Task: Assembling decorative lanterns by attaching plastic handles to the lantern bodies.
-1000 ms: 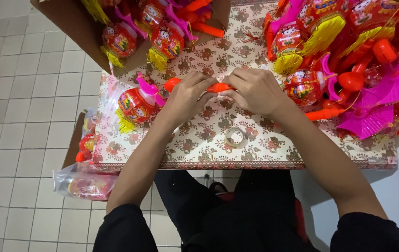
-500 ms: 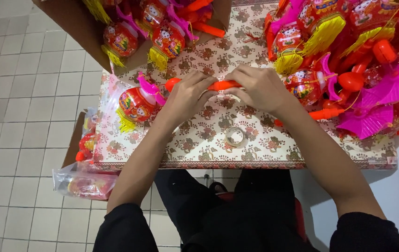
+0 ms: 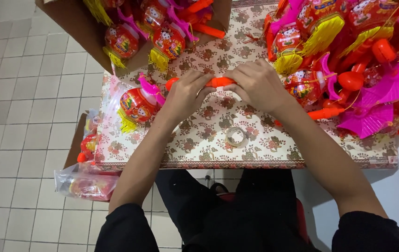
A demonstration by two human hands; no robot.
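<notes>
Both my hands hold one orange plastic stick (image 3: 219, 82) level above the patterned table (image 3: 199, 144). My left hand (image 3: 186, 94) grips its left part, where a rounded orange end shows past the fingers. My right hand (image 3: 255, 84) closes over the right part. A red round toy lantern (image 3: 136, 105) with a pink handle and yellow tassel lies in a clear bag just left of my left hand. A roll of clear tape (image 3: 235, 136) lies on the table below my hands.
A heap of red lanterns with yellow tassels and pink paper fans (image 3: 348, 60) fills the table's right side. A cardboard box (image 3: 83, 32) of more lanterns stands at the upper left. Bagged lanterns (image 3: 85, 184) sit in a low box on the tiled floor at the left.
</notes>
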